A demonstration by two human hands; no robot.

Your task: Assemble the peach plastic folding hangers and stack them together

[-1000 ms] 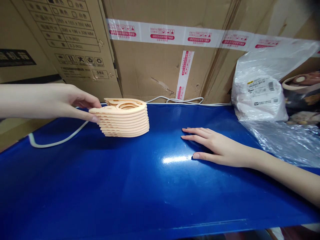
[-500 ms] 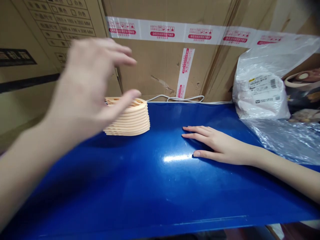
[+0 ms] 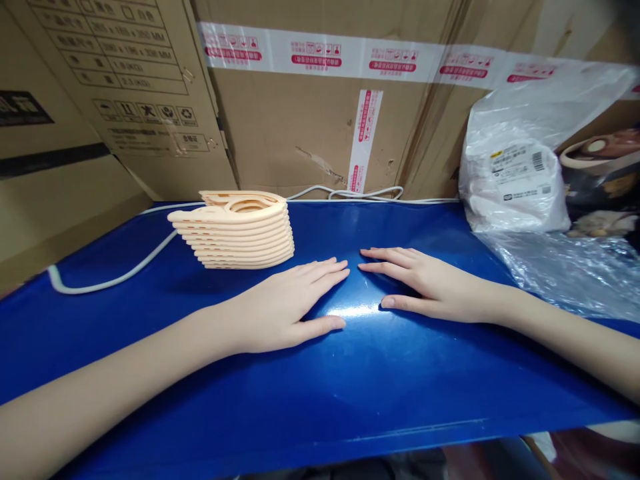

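Note:
My left hand (image 3: pixel 287 307) lies flat on the blue tabletop (image 3: pixel 330 393), palm down, fingers stretched toward the right and thumb apart. Facing it, my right hand (image 3: pixel 427 283) rests palm down with its fingers spread to the left. Neither holds anything, and a small gap separates the fingertips. Behind my left hand stands a neat stack of cream-coloured flat pieces (image 3: pixel 240 237), each with a rounded loop at the right and a tapered end at the left. I cannot make out their exact kind. My left hand is close to the stack but appears apart from it.
Cardboard boxes (image 3: pixel 285 127) wall off the back and left. At the back right sits a white plastic-wrapped package (image 3: pixel 515 180), with clear plastic wrap (image 3: pixel 560 273) spread before it. A white cable (image 3: pixel 120 280) loops at the left and runs along the back edge.
My left hand has come down from the air near the stack and now lies on the table, toward the right. The stack shows fully. My right hand stays put.

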